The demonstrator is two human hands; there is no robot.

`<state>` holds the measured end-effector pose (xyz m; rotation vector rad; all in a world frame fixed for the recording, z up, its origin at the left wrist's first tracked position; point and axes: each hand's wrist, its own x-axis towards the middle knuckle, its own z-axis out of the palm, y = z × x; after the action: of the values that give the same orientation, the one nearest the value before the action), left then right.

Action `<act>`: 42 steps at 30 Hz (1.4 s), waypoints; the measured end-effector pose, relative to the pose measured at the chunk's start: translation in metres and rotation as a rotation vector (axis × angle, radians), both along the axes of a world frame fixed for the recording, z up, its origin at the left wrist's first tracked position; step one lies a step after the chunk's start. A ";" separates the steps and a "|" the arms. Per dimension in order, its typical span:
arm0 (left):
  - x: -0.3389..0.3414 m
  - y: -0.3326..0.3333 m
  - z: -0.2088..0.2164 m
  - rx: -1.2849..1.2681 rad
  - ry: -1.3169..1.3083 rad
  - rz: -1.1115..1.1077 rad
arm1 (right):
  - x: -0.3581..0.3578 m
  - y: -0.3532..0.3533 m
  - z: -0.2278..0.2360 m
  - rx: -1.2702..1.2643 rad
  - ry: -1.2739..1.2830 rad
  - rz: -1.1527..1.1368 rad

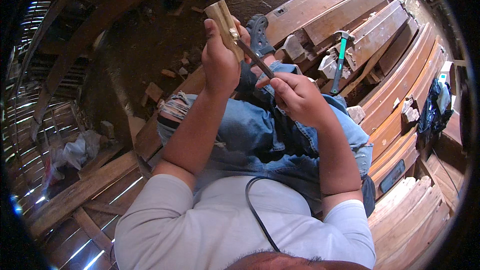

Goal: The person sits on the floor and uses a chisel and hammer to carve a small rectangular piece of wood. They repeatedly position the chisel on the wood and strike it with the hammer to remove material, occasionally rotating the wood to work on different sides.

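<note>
Probable chisel (256,60) against wood block (225,24)

Dim left side, daylight glaring through slatted wall (22,105), curved fisheye edges, black corners

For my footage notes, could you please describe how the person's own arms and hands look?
The sleeves are short and whitish; the forearms are bare. The left hand and right hand are ungloved, with no watch visible. A black cord crosses the shirt.
</note>
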<state>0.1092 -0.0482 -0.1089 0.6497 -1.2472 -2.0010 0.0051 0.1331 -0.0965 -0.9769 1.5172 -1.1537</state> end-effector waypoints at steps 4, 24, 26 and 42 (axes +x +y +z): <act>-0.001 -0.001 0.001 0.076 0.078 -0.030 | -0.002 0.000 -0.002 0.014 -0.304 0.071; -0.009 0.001 0.000 0.266 0.119 0.011 | 0.000 -0.001 -0.007 0.079 -0.506 0.077; -0.011 0.001 -0.002 0.270 0.119 0.022 | 0.003 -0.001 -0.012 0.069 -0.598 0.079; -0.026 -0.002 -0.030 0.169 -0.017 0.076 | 0.013 -0.009 -0.025 0.077 -0.819 -0.080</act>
<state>0.0827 -0.0502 -0.1387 0.7855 -1.0544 -2.0561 0.0184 0.1237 -0.1215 -0.3058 0.9239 -1.3176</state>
